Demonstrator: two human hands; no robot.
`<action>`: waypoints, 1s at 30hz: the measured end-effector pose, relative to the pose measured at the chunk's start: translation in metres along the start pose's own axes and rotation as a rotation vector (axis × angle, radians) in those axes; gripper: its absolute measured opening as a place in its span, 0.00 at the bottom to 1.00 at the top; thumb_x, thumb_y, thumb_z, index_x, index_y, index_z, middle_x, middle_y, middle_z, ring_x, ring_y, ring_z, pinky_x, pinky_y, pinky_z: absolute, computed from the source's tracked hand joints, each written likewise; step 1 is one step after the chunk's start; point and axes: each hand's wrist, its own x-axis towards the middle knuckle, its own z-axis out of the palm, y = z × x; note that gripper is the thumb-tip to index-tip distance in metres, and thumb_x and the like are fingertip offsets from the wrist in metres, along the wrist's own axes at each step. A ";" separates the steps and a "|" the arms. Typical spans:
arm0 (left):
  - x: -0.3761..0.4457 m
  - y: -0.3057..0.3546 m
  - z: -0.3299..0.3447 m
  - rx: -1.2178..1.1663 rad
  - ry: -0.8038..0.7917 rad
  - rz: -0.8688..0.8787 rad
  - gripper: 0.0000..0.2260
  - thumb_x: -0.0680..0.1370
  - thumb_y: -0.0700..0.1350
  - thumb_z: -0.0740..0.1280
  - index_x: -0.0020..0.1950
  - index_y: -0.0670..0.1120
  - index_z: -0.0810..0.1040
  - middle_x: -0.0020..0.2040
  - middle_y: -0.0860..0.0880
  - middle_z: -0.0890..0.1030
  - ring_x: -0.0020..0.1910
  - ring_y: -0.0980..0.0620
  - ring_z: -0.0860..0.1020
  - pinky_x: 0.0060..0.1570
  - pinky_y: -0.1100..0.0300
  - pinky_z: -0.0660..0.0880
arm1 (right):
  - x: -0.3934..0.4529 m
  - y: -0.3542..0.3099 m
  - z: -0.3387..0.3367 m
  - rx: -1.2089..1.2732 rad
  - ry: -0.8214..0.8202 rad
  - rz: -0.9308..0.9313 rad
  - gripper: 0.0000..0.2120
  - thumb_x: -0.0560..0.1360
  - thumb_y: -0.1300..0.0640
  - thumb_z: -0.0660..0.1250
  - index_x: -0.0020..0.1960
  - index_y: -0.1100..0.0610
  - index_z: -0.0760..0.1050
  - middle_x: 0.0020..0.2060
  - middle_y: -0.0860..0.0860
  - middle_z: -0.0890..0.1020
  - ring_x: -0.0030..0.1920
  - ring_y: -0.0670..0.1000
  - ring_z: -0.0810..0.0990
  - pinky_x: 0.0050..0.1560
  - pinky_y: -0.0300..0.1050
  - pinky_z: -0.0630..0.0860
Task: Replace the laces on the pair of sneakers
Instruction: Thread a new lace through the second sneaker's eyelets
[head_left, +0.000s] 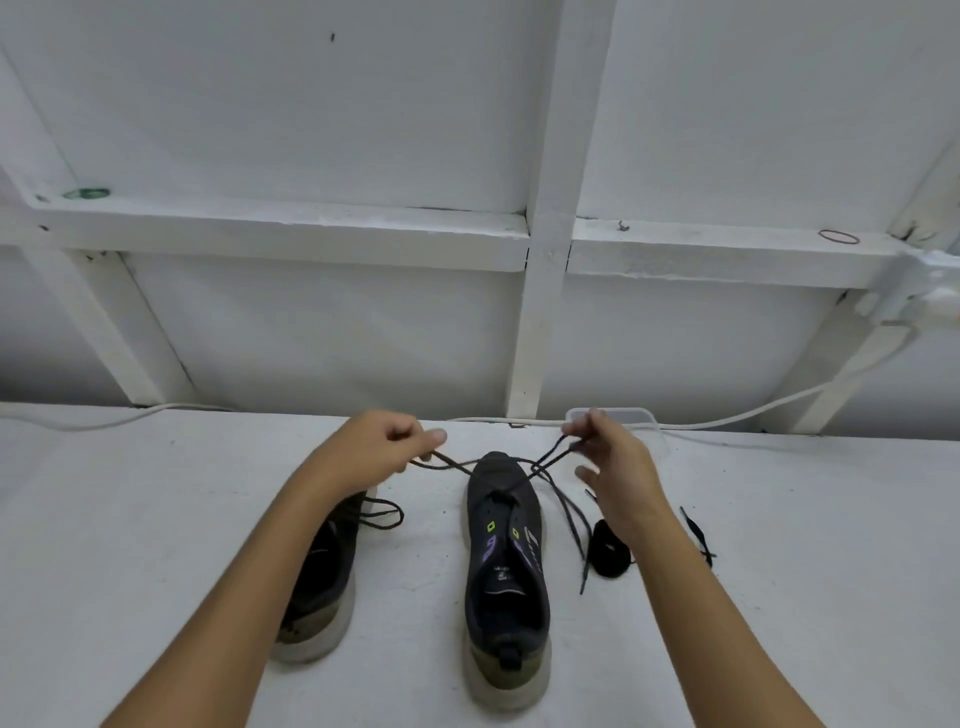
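A dark grey sneaker (506, 566) with a pale sole stands in the middle of the white table, toe pointing away from me. Its dark lace (550, 457) runs out of the lower eyelets to both sides. My left hand (382, 441) pinches one lace end, pulled up and to the left. My right hand (610, 460) pinches the other end, pulled up and to the right, and the loose tail hangs down beside the shoe. The second sneaker (324, 577) lies at the left, partly hidden by my left forearm, its lace loop showing.
A coiled black lace (610, 553) lies right of the middle sneaker, and another black lace piece (696, 535) farther right. A clear plastic box (631, 415) and a white cable (779, 405) sit at the table's back edge against the white framed wall.
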 end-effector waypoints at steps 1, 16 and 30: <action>-0.001 0.003 -0.006 -0.061 0.000 0.007 0.17 0.74 0.67 0.68 0.38 0.54 0.83 0.33 0.56 0.80 0.32 0.63 0.77 0.37 0.65 0.71 | 0.000 -0.007 -0.003 0.077 -0.010 -0.041 0.15 0.82 0.50 0.61 0.40 0.49 0.81 0.39 0.47 0.84 0.40 0.44 0.80 0.45 0.49 0.68; -0.010 0.035 -0.022 -0.422 -0.090 0.085 0.07 0.80 0.41 0.68 0.47 0.49 0.85 0.32 0.54 0.76 0.27 0.58 0.67 0.30 0.68 0.65 | -0.041 0.013 -0.047 -1.332 -0.018 0.369 0.19 0.79 0.46 0.62 0.43 0.60 0.80 0.30 0.50 0.85 0.32 0.51 0.85 0.37 0.46 0.84; -0.012 0.051 0.006 -0.352 -0.227 0.141 0.06 0.80 0.45 0.69 0.48 0.53 0.86 0.36 0.54 0.81 0.31 0.56 0.70 0.31 0.66 0.68 | -0.030 -0.009 0.037 -0.990 -0.296 -0.512 0.06 0.77 0.53 0.71 0.53 0.45 0.84 0.46 0.37 0.85 0.42 0.38 0.80 0.45 0.34 0.73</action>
